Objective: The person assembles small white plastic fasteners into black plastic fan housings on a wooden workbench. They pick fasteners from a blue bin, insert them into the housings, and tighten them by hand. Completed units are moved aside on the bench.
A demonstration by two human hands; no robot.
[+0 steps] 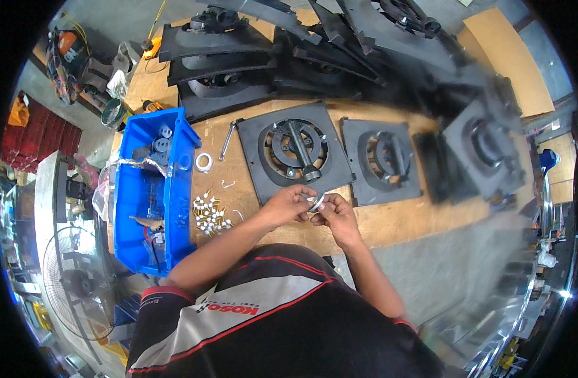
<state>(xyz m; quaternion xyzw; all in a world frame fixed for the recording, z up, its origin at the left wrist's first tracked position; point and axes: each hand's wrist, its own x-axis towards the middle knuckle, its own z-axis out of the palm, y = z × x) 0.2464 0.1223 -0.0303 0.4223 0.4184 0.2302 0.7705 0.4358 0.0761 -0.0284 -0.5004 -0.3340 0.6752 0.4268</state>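
Both hands meet in front of me over the near edge of the wooden table. My left hand (287, 206) and my right hand (337, 218) pinch a small round, pale grey disc-like piece (317, 202) between their fingertips; its exact kind I cannot make out. Just beyond them lies a dark square burner plate (254, 148), with a round opening and a black burner tube (296, 148) across it. To its right rests a second, similar burner plate (354, 183). Small brass-coloured and white fittings (211, 215) are heaped left of my left forearm.
A blue bin (179, 208) with loose parts stands at the left. Near it lie a white ring (204, 162) and a wrench (227, 141). More dark burner plates (219, 53) are stacked along the back. A blurred plate (468, 142) leans at the right, by a cardboard box (506, 60).
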